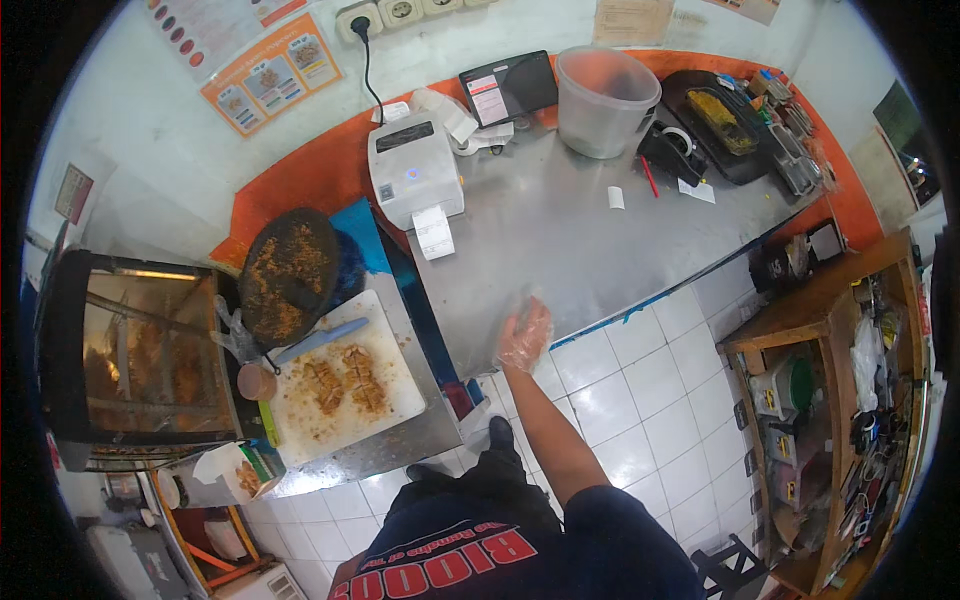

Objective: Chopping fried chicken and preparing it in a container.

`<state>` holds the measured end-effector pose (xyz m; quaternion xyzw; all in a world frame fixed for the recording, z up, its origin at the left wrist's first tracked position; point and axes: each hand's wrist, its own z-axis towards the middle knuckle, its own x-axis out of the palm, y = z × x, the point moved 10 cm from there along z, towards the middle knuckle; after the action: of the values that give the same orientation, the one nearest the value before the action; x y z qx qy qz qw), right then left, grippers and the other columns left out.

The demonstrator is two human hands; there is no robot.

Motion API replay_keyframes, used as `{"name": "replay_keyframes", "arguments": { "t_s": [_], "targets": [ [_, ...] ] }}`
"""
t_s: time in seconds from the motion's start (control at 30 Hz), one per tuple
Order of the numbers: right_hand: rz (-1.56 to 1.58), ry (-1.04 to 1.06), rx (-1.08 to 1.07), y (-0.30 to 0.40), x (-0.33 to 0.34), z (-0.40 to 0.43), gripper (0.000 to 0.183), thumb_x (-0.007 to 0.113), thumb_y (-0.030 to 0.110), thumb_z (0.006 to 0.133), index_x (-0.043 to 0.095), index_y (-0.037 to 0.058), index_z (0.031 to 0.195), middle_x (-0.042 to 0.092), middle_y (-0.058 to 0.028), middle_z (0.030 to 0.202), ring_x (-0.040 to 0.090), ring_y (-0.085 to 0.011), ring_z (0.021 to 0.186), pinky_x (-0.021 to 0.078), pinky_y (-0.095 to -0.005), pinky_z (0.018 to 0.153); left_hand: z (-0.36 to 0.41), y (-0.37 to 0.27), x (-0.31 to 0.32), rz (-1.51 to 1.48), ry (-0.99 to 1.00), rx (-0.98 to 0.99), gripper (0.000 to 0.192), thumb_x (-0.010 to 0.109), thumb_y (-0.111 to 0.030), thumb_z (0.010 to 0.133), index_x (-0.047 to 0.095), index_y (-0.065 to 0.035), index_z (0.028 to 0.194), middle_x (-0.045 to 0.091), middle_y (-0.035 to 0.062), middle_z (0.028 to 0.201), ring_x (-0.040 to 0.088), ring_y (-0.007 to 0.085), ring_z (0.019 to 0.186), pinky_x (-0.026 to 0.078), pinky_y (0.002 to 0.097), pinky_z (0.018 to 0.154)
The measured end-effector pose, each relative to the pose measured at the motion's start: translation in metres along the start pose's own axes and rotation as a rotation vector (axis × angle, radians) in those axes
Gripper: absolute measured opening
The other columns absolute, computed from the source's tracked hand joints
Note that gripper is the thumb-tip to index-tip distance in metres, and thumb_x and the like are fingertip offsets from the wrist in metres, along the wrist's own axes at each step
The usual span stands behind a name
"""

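Observation:
My right hand [526, 334], in a clear plastic glove, hovers over the near edge of the steel counter [517, 255]. Its fingers are slightly curled, the thumb stands apart, and no object shows in it. My left hand is out of view. To the left, a white cutting board [401, 382] bears two rows of sliced, breaded fried food [364, 379] among crumbs. A knife with a blue-grey blade [322, 339] lies across the board's far side. Beyond it sits a dark round stone mortar [291, 274] smeared with orange-brown crumbs or paste.
A label printer [412, 169] with a printed slip, a tablet [510, 86], a translucent bucket [606, 105] and a tape dispenser [673, 150] stand along the wall. A glass-fronted food warmer [150, 352] is at left. An open food box [244, 472] sits below the board; a wooden shelf [832, 322] stands right.

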<state>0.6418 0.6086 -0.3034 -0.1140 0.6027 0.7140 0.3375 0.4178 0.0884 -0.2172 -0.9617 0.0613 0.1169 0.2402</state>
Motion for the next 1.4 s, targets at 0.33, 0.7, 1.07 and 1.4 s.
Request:
{"name": "replay_keyframes", "arguments": {
  "t_s": [0.33,0.7,1.07,1.4],
  "targets": [
    [0.017,0.067,0.007,0.012,0.006,0.003,0.055,0.060,0.016,0.083,0.056,0.0016,0.137,0.057,-0.0272,0.129,0.053,-0.0460,0.122,0.0410,-0.0541,0.106,-0.002,-0.053,0.009,-0.032,0.047,-0.039,0.039,0.065,-0.028,0.096,0.064,-0.0067,0.129,0.070,0.0159,0.121,0.070,0.0326,0.106,0.055,0.0412,0.094],
    [0.027,0.090,-0.002,0.015,0.007,0.007,0.056,0.059,0.015,0.083,0.054,0.0034,0.137,0.056,-0.0289,0.129,0.054,-0.0484,0.120,0.0424,-0.0552,0.103,-0.004,-0.089,0.016,-0.064,0.059,-0.044,0.039,0.066,-0.032,0.094,0.068,-0.0096,0.126,0.073,0.0154,0.117,0.073,0.0333,0.102,0.057,0.0416,0.092],
    [-0.004,0.108,-0.006,0.026,0.011,0.006,0.053,0.058,0.013,0.081,0.057,0.0010,0.133,0.057,-0.0280,0.129,0.053,-0.0471,0.122,0.0412,-0.0545,0.106,0.140,0.224,0.050,-0.424,0.182,-0.425,0.065,0.038,-0.052,0.110,0.046,0.0000,0.149,0.062,0.0220,0.138,0.064,0.0348,0.120,0.051,0.0493,0.104],
    [0.037,0.090,-0.068,0.021,0.007,0.006,0.056,0.058,0.014,0.080,0.056,0.0012,0.135,0.057,-0.0263,0.130,0.054,-0.0470,0.120,0.0417,-0.0543,0.105,0.158,0.209,0.019,0.090,-0.052,-0.365,0.049,0.048,-0.039,0.108,0.070,0.0027,0.120,0.074,0.0217,0.113,0.071,0.0336,0.104,0.055,0.0439,0.094]
  ]
}}
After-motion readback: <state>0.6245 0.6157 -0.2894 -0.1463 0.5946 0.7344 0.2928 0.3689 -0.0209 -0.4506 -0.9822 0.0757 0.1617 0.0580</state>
